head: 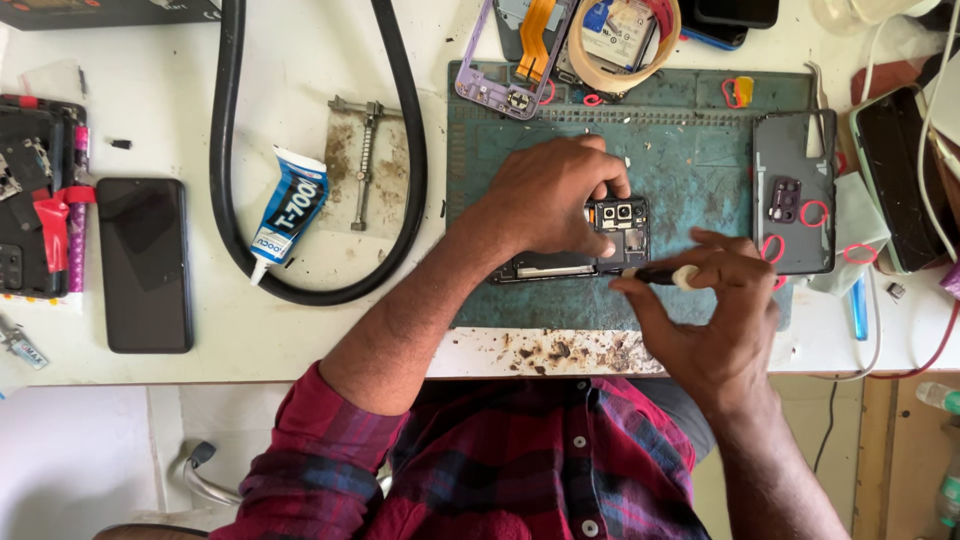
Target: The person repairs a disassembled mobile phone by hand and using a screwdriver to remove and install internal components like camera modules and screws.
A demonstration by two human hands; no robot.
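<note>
1. Fingers point(590, 190) of the left hand point(545, 200) press down on the opened phone point(590, 245), which lies flat on the green mat point(690, 150).
2. It looks rigid but fragile; holding the edges seems safest.
3. Right hand point(710, 320) pinches a thin, light tool point(655, 273) against the phone's edge.

Green mat point(700, 170), red plaid shirt point(520, 460), black hose point(225, 150).
</note>
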